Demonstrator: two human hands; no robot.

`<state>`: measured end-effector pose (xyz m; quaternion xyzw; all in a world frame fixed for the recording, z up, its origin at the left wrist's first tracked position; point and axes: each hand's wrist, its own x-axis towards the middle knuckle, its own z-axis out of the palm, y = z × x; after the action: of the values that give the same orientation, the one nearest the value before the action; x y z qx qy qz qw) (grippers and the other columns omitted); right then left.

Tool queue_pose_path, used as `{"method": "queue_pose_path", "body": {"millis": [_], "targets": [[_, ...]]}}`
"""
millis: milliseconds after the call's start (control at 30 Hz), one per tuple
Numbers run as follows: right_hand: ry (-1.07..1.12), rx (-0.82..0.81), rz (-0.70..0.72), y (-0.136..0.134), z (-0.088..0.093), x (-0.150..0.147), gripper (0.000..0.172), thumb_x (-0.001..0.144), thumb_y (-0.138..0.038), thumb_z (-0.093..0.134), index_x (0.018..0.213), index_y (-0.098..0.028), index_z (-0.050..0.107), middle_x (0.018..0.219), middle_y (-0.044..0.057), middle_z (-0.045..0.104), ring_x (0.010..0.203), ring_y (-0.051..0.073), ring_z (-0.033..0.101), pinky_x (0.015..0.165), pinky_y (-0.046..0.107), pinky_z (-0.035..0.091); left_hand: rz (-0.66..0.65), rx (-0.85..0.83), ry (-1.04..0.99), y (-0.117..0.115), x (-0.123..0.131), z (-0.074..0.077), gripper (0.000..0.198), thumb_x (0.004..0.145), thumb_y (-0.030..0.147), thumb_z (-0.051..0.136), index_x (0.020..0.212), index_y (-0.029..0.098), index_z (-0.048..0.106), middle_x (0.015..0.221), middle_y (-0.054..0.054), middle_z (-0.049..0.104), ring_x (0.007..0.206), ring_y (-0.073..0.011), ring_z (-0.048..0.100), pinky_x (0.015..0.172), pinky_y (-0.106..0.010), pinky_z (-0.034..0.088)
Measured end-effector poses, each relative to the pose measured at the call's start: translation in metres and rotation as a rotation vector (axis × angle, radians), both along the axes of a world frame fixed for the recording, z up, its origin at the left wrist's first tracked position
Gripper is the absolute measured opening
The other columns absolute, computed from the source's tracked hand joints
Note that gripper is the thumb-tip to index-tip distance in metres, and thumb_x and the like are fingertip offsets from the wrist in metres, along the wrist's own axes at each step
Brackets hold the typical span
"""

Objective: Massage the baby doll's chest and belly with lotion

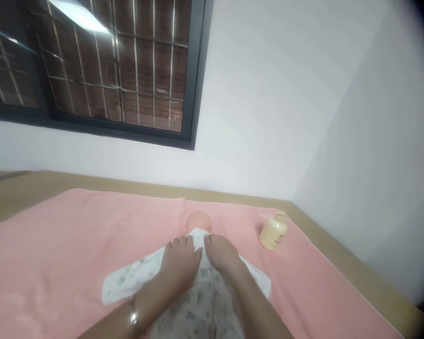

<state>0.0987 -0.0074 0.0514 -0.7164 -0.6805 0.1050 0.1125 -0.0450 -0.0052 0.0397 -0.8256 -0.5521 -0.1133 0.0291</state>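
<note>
A baby doll lies on its back on a pink cloth (pixel 92 226), its round bare head (pixel 198 221) at the far end. A white baby garment (pixel 125 280) with small green-grey prints covers its body, both sleeves spread out sideways. My left hand (pixel 180 258) rests on the upper chest of the garment, fingers laid over the fabric and thumb apart. Just beside it, my right hand (pixel 222 250) is closed at the neckline, with fabric at its thumb; most of its fingers are hidden. Lower down, the garment is blurred between my forearms.
To the right of the doll, a pale yellow bottle (pixel 273 231) with dark lettering stands on the cloth. Around the cloth runs a tan table edge (pixel 229 197). Behind are a white wall (pixel 261 103) and a barred window (pixel 127 70).
</note>
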Motion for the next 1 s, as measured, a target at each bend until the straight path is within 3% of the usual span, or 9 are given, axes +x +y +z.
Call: {"method": "queue_pose_path", "body": {"millis": [133,367,433,633,733,867,1000], "targets": [[0.114,-0.050,-0.031,0.006,-0.001,0.006,0.062,0.100,-0.041,0.014,0.104,-0.009,0.068,0.107,0.019,0.069,0.100,0.028,0.064,0.083,0.037,0.045,-0.026,0.010,0.014,-0.002,0.001,0.002,0.040,0.094,0.036,0.032,0.106,0.011,0.061,0.103,-0.017,0.064,0.096,-0.0315,0.059,0.084,-0.046,0.043],[-0.067,0.042,0.057,-0.026,0.019,-0.008,0.053,0.099,-0.039,0.022,0.100,-0.012,0.067,0.100,0.018,0.069,0.089,0.027,0.065,0.077,0.036,0.045,-0.043,-0.295,-0.262,0.029,-0.012,0.005,0.056,0.091,0.062,0.026,0.102,0.020,0.062,0.100,-0.009,0.068,0.091,-0.0255,0.063,0.076,-0.036,0.047],[-0.070,0.043,0.080,-0.028,0.019,-0.009,0.051,0.099,-0.037,0.022,0.098,-0.013,0.067,0.100,0.017,0.069,0.087,0.025,0.065,0.077,0.034,0.045,-0.033,-0.252,-0.225,0.026,-0.011,0.003,0.054,0.093,0.058,0.025,0.100,0.020,0.063,0.098,-0.010,0.068,0.090,-0.0251,0.063,0.076,-0.036,0.046],[0.023,-0.006,-0.006,-0.005,0.004,0.001,0.055,0.100,-0.037,0.018,0.101,-0.014,0.068,0.102,0.015,0.070,0.095,0.025,0.065,0.079,0.036,0.046,-0.025,0.084,0.035,-0.007,0.002,-0.003,0.044,0.095,0.035,0.028,0.108,0.009,0.063,0.103,-0.018,0.063,0.098,-0.0318,0.058,0.086,-0.046,0.042],[0.053,-0.021,0.019,0.001,0.000,0.004,0.060,0.100,-0.038,0.013,0.100,-0.014,0.069,0.104,0.015,0.070,0.095,0.025,0.065,0.079,0.036,0.046,-0.038,0.123,0.055,-0.014,0.004,-0.004,0.044,0.095,0.031,0.029,0.109,0.007,0.063,0.105,-0.020,0.062,0.100,-0.0335,0.057,0.088,-0.047,0.041],[-0.031,0.017,0.039,-0.008,0.003,0.001,0.057,0.100,-0.036,0.016,0.100,-0.013,0.068,0.099,0.015,0.071,0.092,0.026,0.066,0.077,0.037,0.046,-0.055,0.040,0.003,-0.003,-0.001,-0.001,0.044,0.094,0.035,0.030,0.106,0.009,0.063,0.104,-0.019,0.064,0.096,-0.0318,0.059,0.086,-0.046,0.042],[-0.117,0.033,0.081,-0.025,0.015,-0.006,0.044,0.099,-0.029,0.025,0.095,-0.014,0.067,0.096,0.014,0.070,0.084,0.024,0.066,0.072,0.033,0.045,-0.047,-0.158,-0.151,0.014,-0.008,0.005,0.051,0.094,0.053,0.030,0.105,0.014,0.062,0.102,-0.013,0.067,0.094,-0.0278,0.061,0.082,-0.041,0.045]]}}
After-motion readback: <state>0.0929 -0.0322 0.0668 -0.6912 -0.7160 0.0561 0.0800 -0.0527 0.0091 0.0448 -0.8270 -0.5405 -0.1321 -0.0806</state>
